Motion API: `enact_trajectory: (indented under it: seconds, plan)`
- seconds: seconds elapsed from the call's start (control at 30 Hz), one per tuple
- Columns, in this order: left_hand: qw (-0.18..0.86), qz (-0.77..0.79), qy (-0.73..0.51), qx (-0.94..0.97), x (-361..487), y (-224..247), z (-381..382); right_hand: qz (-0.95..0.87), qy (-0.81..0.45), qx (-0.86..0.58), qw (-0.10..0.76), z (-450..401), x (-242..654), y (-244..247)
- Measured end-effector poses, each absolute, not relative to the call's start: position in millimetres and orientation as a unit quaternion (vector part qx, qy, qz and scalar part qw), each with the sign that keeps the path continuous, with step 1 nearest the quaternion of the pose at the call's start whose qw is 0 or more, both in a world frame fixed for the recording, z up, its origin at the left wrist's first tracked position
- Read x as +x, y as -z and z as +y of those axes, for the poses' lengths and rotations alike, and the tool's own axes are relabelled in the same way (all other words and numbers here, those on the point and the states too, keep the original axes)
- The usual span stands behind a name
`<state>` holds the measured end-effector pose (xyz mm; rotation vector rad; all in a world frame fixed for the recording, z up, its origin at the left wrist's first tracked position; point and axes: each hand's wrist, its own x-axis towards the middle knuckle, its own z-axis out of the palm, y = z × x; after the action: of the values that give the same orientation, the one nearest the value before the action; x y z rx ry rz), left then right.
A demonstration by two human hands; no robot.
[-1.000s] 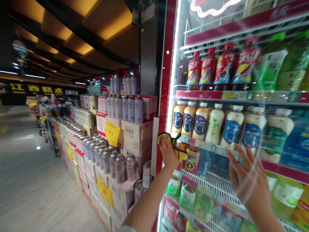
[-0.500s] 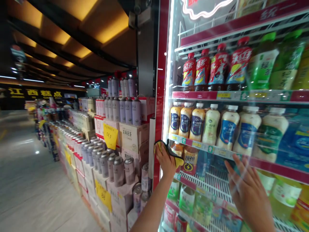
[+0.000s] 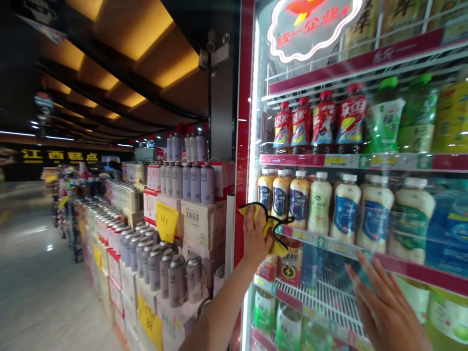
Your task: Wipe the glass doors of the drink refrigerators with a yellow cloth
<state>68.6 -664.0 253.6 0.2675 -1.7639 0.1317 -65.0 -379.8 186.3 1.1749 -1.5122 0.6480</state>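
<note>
A yellow cloth with black edging (image 3: 280, 246) lies under my left hand (image 3: 255, 236), which presses it against the glass door near the red frame (image 3: 245, 146) of a lit drinks cooler. The cloth bunches around the fingers. My right hand (image 3: 387, 297) is at the lower right with its fingers spread and nothing in it, close to the glass; whether it touches cannot be made out. Behind the glass stand red-capped bottles (image 3: 323, 122), white-capped bottles (image 3: 345, 207) and green-capped bottles (image 3: 388, 117) on shelves.
Left of the cooler are stacked cartons (image 3: 203, 219) topped with purple cans (image 3: 207, 183), with yellow price signs (image 3: 167, 222). A long row of more cans runs back beside a shiny floor (image 3: 32, 273). A dark pillar (image 3: 223, 107) rises behind the cooler's left edge.
The view has tilted up, so the shelves and cartons appear lower. My left hand and the cloth have shifted slightly right on the glass, and more of the cloth shows. My right hand stays spread.
</note>
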Motion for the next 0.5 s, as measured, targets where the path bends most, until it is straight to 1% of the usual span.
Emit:
enact_trajectory:
  seconds: [0.1,0.17,0.2,0.27,0.37,0.4,0.47,0.5]
  plan:
    - [0.676,-0.711,-0.004,0.194,55.0,-287.6,-655.0,-0.635,-0.279,0.487,0.53,-376.7,-64.0,-187.8]
    - [0.677,-0.716,-0.011,0.168,42.1,-304.8,-639.6,-0.636,-0.29,0.478,0.531,-375.3,-62.1,-188.5]
    - [0.67,-0.729,-0.023,0.14,36.9,-305.1,-630.8,-0.636,-0.293,0.478,0.531,-374.5,-61.5,-188.5]
    - [0.646,-0.756,-0.058,0.082,32.4,-286.1,-616.4,-0.635,-0.292,0.48,0.53,-371.6,-61.6,-187.7]
    - [0.596,-0.79,-0.142,-0.014,41.3,-230.6,-612.8,-0.641,-0.284,0.481,0.526,-361.2,-66.3,-184.4]
    - [0.593,-0.79,-0.153,-0.023,46.1,-214.7,-616.2,-0.645,-0.28,0.479,0.525,-356.0,-68.8,-183.2]
    - [0.608,-0.782,-0.134,0.027,53.0,-199.5,-624.4,-0.652,-0.274,0.474,0.524,-345.0,-74.1,-181.0]
    - [0.627,-0.769,-0.104,0.065,53.4,-201.7,-626.6,-0.654,-0.274,0.47,0.526,-339.9,-76.4,-180.3]
